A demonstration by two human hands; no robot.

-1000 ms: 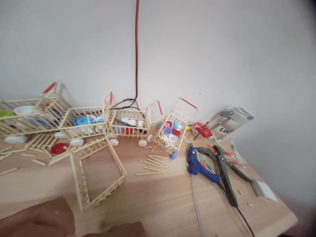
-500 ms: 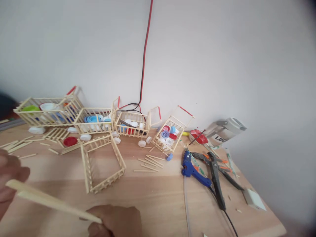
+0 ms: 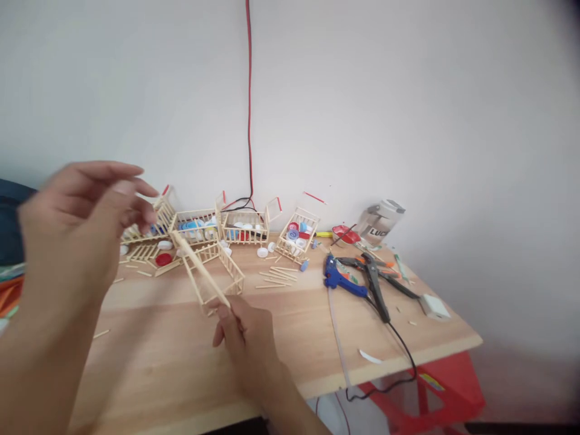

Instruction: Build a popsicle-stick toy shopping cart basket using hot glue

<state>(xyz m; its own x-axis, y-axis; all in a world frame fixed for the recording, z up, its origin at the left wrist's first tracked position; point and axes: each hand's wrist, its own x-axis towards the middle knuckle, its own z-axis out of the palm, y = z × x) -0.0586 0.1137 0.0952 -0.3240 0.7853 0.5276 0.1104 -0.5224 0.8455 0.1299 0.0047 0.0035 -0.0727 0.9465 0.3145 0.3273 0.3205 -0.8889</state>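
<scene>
My right hand [image 3: 244, 338] is closed on the lower end of some pale wooden sticks [image 3: 199, 269], held slanting up to the left over the table. Up on the left, my left hand [image 3: 86, 223] is raised away from the sticks, its fingers loosely bent and apart, with nothing visible in them. Behind the sticks, a small open wooden-stick frame [image 3: 233, 272] lies on the tabletop, partly hidden by them and by my right hand. My left hand covers part of a miniature stick cart [image 3: 165, 217] at the back.
Small carts holding bottle caps [image 3: 296, 235] line the wall. Loose sticks [image 3: 278, 277] lie mid-table. To the right are a blue glue gun [image 3: 342, 281], dark-handled pliers [image 3: 376, 287], a white block [image 3: 434, 307] and a clear container [image 3: 380, 222]. A red stool [image 3: 439, 393] stands below the table edge.
My left hand has risen and moved right, its fingers now apart. My right hand, still holding the sticks, is farther up in view. The view has shifted, showing the table's front edge.
</scene>
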